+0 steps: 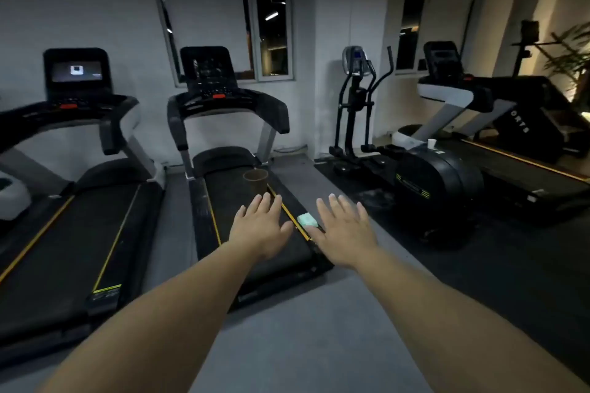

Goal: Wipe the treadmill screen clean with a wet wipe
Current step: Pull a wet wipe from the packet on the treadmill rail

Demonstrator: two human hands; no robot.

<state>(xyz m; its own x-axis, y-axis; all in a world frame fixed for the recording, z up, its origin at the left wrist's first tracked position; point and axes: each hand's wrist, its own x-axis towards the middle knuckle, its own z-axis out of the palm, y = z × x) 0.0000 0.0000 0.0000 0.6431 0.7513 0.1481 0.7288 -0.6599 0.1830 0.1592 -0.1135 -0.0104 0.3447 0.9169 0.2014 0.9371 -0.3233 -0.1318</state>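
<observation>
Straight ahead, against the white wall, stands the middle treadmill (223,124). Its treadmill screen (207,67) sits upright at the top of the console: a dark, unlit panel, faintly glossy, with rows of small buttons and a red stop key just below it. Whether it is dusty or smeared cannot be told in this dim light.

On the treadmill's right side rail lies a small pale-green wet wipe pack (307,220), flat, just beside the yellow edge stripe. A brown paper cup (255,180) stands upright further up the belt.

Both bare arms reach forward over the rear of the belt. Left hand (260,226): palm down, fingers spread wide, holding nothing. Right hand (346,233): also flat and splayed, empty; its thumb side is just beside the pack, and touching cannot be confirmed.

Surroundings: a second treadmill (73,137) to the left, its display lit with a small white shape. To the right, an elliptical trainer (357,105), then a black machine housing with a white cup (431,143) on it, and another treadmill (479,124) angled away. Windows (223,19) behind are dark. A potted plant (571,57) shows at the far right edge. Grey floor between the machines.
</observation>
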